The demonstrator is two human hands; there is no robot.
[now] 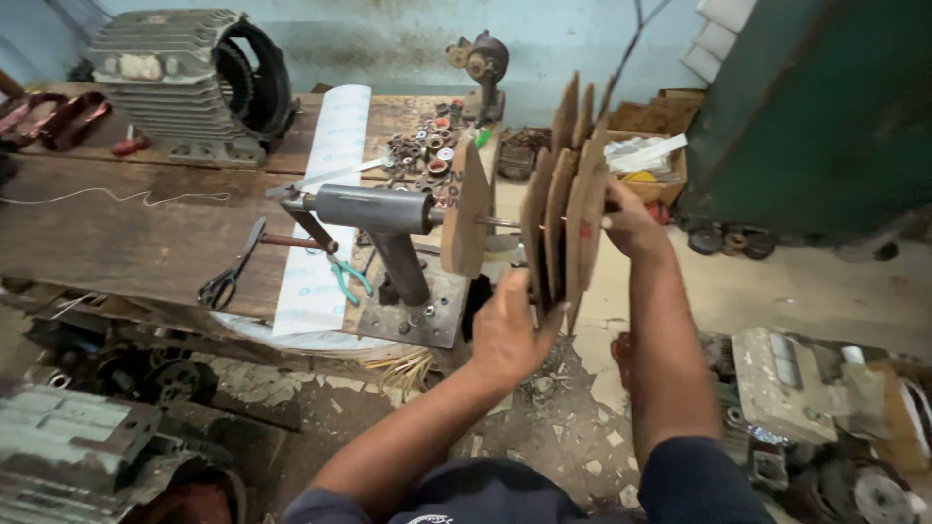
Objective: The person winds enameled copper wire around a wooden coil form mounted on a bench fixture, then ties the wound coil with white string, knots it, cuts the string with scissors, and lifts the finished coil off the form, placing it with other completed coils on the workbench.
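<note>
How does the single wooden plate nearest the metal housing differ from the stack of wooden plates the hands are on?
The single wooden plate stands alone on the shaft, untouched; the stack of wooden plates is several boards fanned together, with the left hand at its lower edge and the right hand at its far side. The stack reaches higher. Both are brown, worn and stand on edge.

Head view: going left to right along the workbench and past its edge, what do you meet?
Grey finned motor housing → black scissors → teal-handled pliers → grey metal cylinder on its stand → left hand → stack of brown wooden plates → right hand.
</note>
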